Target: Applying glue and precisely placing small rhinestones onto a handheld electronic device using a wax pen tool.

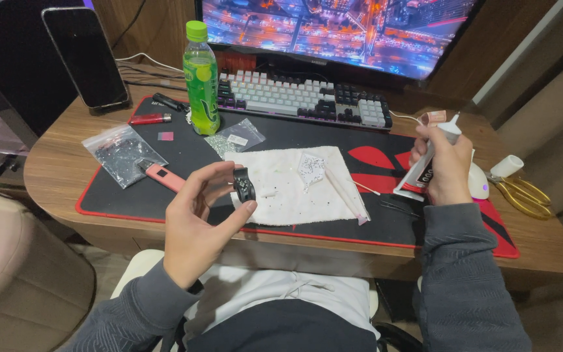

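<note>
My left hand (197, 221) pinches a small black object (244, 185) between thumb and fingers, held over the near edge of a white cloth (281, 195). My right hand (444, 166) grips a white glue tube (425, 163) upright, its nozzle pointing up, above the right part of the black and red desk mat (184, 146). On the cloth lie a small clear bag of tiny stones (311, 167), scattered stones and a thin pink-tipped stick (346, 195).
A green bottle (201, 78), keyboard (301, 98), monitor (340, 29) and propped phone (87, 58) stand at the back. Clear bags (122, 153), a pink cutter (163, 176) and a red lighter (150, 118) lie left. A mouse (478, 182) and gold scissors (522, 194) lie right.
</note>
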